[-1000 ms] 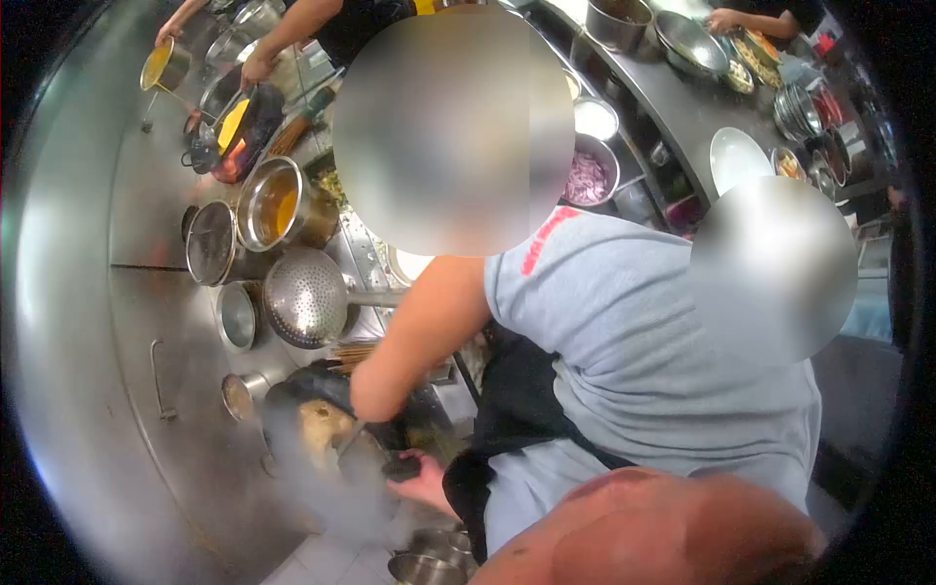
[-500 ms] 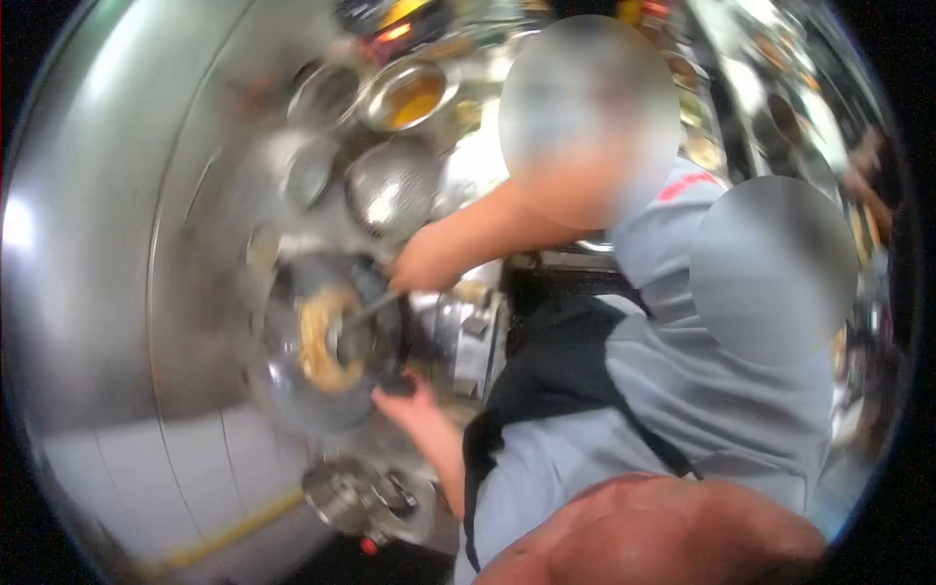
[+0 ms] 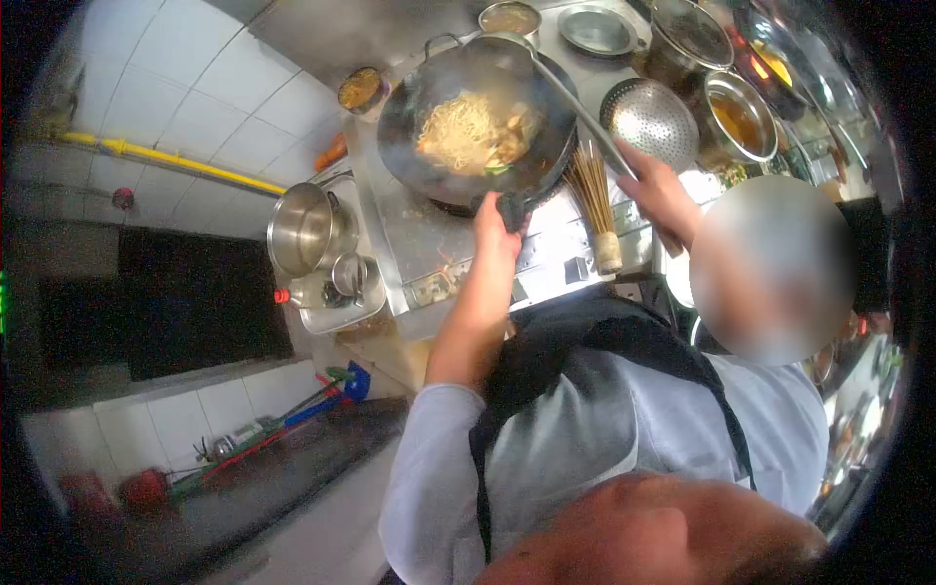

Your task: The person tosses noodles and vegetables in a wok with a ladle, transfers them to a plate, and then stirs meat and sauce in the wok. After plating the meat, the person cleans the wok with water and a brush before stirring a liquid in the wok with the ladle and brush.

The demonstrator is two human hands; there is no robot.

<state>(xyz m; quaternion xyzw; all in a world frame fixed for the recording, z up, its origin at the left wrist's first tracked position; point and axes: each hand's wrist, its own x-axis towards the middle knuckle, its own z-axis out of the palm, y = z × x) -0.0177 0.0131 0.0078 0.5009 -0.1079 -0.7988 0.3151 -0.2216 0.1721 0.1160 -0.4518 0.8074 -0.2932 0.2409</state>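
Noodles with bits of vegetable lie in a dark wok on the stove, under some steam. My left hand is closed on the wok handle at the near rim, where something black, perhaps a cloth, covers it. My right hand grips the long handle of a ladle. The ladle slants over the wok's right side, its head near the far rim and blurred by steam. Between my hands, a bamboo wok brush rests on the stove front.
Right of the wok are a perforated strainer and a pot of orange liquid. A bowl stands at the wok's left. Metal pots sit on a tray farther left, below a yellow pipe.
The view has swung, bringing the wok from the left to the upper middle. The ladle's head has moved from the noodles towards the wok's far rim. Both hands keep their holds.
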